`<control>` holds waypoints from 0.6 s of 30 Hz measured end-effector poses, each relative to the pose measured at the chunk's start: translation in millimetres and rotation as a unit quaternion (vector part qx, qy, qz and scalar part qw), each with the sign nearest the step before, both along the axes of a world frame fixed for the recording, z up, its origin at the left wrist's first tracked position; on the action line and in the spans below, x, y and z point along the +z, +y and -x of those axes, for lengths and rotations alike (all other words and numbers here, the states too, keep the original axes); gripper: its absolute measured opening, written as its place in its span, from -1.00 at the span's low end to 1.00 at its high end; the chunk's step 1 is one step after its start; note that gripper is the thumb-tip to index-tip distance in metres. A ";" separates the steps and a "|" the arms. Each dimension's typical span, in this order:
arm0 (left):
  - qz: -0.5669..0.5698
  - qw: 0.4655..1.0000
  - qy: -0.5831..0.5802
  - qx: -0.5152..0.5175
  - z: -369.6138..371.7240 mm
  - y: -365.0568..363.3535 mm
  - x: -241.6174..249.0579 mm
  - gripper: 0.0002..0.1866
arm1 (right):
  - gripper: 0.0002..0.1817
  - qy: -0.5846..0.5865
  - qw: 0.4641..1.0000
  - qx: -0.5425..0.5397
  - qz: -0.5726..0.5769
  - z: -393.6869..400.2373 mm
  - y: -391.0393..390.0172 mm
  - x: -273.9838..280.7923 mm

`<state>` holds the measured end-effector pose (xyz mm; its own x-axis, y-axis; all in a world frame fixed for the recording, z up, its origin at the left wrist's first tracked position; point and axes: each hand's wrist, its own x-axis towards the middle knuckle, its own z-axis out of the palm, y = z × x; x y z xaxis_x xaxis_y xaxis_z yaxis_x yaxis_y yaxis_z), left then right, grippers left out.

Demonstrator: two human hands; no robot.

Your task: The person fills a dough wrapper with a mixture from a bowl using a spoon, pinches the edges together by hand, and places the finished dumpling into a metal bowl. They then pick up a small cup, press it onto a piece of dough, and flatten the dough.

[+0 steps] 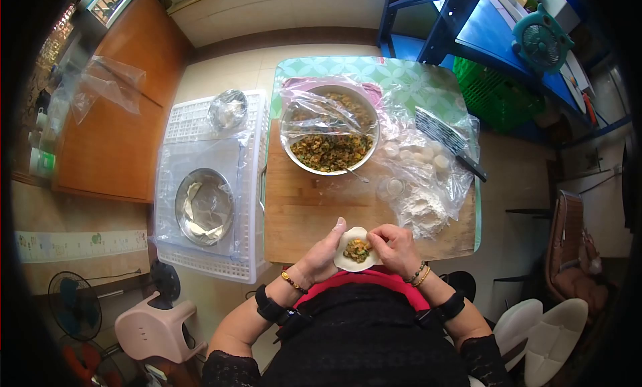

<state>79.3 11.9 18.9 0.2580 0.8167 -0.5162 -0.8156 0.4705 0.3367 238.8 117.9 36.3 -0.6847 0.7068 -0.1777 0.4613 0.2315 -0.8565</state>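
Observation:
A round dough wrapper [348,261] with a mound of chopped filling [358,250] on it lies in my left hand [322,255], near the front edge of the wooden board. My right hand [394,245] pinches the wrapper's right edge between thumb and fingers. Beyond my hands stands a large metal bowl [329,171] of filling, partly covered with clear plastic, a spoon handle sticking out at its front. White flour [424,210] and several dough pieces [439,162] lie on plastic at the right.
A cleaver [472,167] lies at the board's right. On the left, a white plastic crate [251,206] carries a round metal tray [179,216] with folded dough pieces and a small plastic-covered bowl [228,109]. The wooden board [287,216] rests on a green patterned table [307,67].

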 end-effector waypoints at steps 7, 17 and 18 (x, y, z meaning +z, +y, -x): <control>0.025 0.999 0.024 0.003 0.9 -1.0 2.0 -0.29 | -0.88 0.039 0.998 0.038 -0.034 3.5 -4.3 -3.5; -0.010 0.940 0.300 -0.160 6.4 2.7 1.1 -0.21 | -0.87 0.031 0.994 0.085 -0.062 1.6 -4.7 -10.0; -0.041 0.921 0.339 -0.187 8.6 3.4 2.3 -0.19 | -0.87 0.031 0.994 0.085 -0.061 1.6 -4.5 -9.5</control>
<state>70.6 15.4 21.2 0.1697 0.7791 -0.6034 -0.1902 0.6267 0.7557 237.2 113.4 26.8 -0.8028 0.5940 -0.0509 0.3539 0.4060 -0.8426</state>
